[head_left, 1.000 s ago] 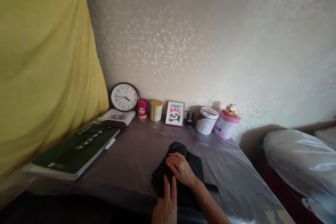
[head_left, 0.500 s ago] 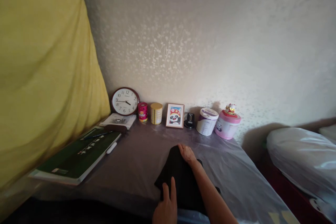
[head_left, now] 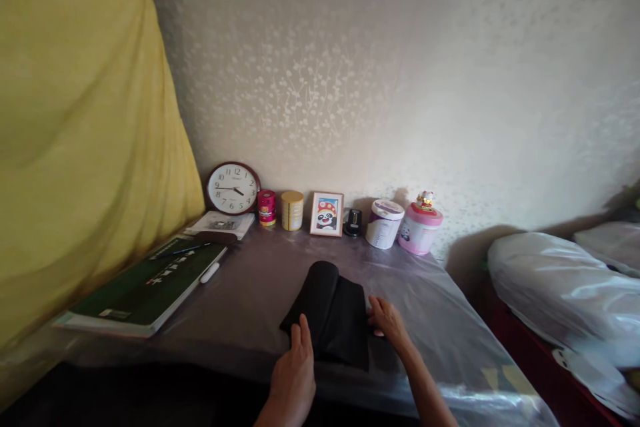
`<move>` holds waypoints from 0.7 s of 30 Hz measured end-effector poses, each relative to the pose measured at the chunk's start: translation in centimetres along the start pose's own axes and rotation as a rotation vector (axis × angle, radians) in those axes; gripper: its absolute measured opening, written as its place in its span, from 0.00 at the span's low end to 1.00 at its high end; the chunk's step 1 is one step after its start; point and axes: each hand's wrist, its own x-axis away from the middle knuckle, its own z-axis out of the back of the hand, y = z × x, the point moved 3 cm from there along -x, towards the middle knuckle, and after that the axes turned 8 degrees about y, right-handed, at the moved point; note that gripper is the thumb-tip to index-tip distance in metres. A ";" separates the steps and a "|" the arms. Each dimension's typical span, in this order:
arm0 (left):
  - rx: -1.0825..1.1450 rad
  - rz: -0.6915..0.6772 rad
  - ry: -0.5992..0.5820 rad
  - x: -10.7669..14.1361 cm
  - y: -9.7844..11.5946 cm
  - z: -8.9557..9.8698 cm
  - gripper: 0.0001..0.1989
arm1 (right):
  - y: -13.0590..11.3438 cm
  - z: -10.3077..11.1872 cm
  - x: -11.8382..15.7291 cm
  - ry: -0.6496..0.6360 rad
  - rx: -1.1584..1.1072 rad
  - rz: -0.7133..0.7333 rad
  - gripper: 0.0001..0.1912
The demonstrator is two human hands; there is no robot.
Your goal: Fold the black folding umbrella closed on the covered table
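While the folded black cloth (head_left: 325,313) lies on the near middle of the counter (head_left: 245,307), head view: left hand (head_left: 293,377) ungripped, two fingers outstretched onto its left edge. Right hand (head_left: 387,321) at its right edge, fingers bent; cannot tell whether any fabric is pinched. Green book (head_left: 135,290) lies to the left; framed panda picture (head_left: 327,214) stands behind.
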 end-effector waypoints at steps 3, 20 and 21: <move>0.033 0.006 -0.042 -0.1 0.0 0.5 0.36 | -0.7 -0.7 0.8 -0.054 -0.143 -0.168 0.20; 0.028 0.015 -0.129 -0.3 0.4 0.6 0.42 | -5.6 -1.0 -0.8 0.110 -0.379 -0.018 0.20; 0.020 0.009 -0.126 -0.3 0.4 0.7 0.42 | -6.3 -1.1 -1.0 0.112 -0.400 -0.004 0.20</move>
